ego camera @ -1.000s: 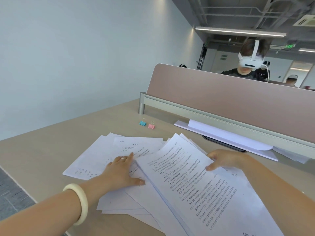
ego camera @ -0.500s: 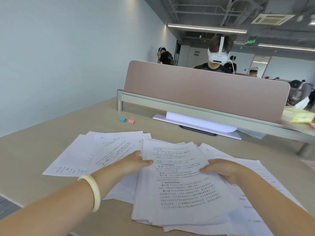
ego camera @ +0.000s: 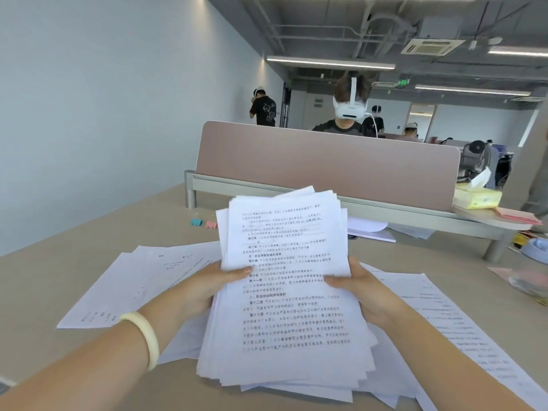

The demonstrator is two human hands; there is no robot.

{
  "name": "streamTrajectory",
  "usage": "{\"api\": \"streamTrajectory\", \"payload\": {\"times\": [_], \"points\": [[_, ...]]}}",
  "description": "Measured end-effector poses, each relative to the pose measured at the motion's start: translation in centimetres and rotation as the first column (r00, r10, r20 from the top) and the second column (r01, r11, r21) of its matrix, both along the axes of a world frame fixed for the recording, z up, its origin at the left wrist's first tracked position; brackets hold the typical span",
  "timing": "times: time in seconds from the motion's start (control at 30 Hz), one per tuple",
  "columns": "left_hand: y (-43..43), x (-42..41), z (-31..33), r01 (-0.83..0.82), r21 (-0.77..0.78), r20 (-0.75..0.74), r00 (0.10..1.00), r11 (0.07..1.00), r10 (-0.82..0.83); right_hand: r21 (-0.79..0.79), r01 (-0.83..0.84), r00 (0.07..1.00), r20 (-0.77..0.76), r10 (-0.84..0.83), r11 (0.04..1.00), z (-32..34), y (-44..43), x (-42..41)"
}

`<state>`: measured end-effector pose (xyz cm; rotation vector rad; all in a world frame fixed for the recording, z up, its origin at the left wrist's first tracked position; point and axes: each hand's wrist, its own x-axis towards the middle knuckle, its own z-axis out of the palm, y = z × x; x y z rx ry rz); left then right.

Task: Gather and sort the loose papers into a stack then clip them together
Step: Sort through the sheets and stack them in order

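Paper stack [ego camera: 286, 292], long axis pointing away, far end raised, hands [ego camera: 204, 287] [ego camera: 363, 292] gripping sides

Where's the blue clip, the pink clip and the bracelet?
blue clip [ego camera: 196, 222], head view, on its blue body.
pink clip [ego camera: 211, 224], head view, on its pink body.
bracelet [ego camera: 150, 339], head view, on the band's outer side.

Both hands [ego camera: 207, 287] gripping paper stack [ego camera: 284, 292], loose sheets [ego camera: 142, 280] on desk [ego camera: 53, 280]

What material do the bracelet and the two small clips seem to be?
The bracelet looks like jade or glossy resin: pale, smooth, rigid. The blue clip and pink clip seem painted metal, with thin wire handles; too small to be sure.
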<state>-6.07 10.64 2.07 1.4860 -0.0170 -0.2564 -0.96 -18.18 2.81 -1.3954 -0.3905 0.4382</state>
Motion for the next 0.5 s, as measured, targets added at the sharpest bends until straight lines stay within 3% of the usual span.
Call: {"api": "streamTrajectory", "payload": {"times": [0.13,0.2,0.3,0.4,0.5], "points": [[0.0,0.6,3.4,-0.139,0.143,0.22,0.97,0.98,0.106,-0.188,0.104,0.96,0.275,-0.049,0.977,3.9,0.8,-0.6],[-0.3,0.6,5.8,-0.282,0.129,0.335,0.915,0.951,0.226,-0.184,0.18,0.921,0.378,-0.1,0.966,6.2,1.4,-0.5],[-0.9,0.3,8.3,-0.336,0.099,0.433,0.862,0.937,0.264,-0.113,0.236,0.889,0.426,-0.168,0.965,8.3,2.1,-0.4],[-1.5,-0.1,8.6,-0.274,0.146,0.431,0.882,0.951,0.188,-0.067,0.201,0.882,0.446,-0.15,0.977,8.6,2.7,-0.7],[-1.3,0.6,8.5,-0.333,0.077,0.429,0.862,0.94,0.27,0.017,0.249,0.875,0.424,-0.232,0.968,9.3,3.7,-0.7]]}}
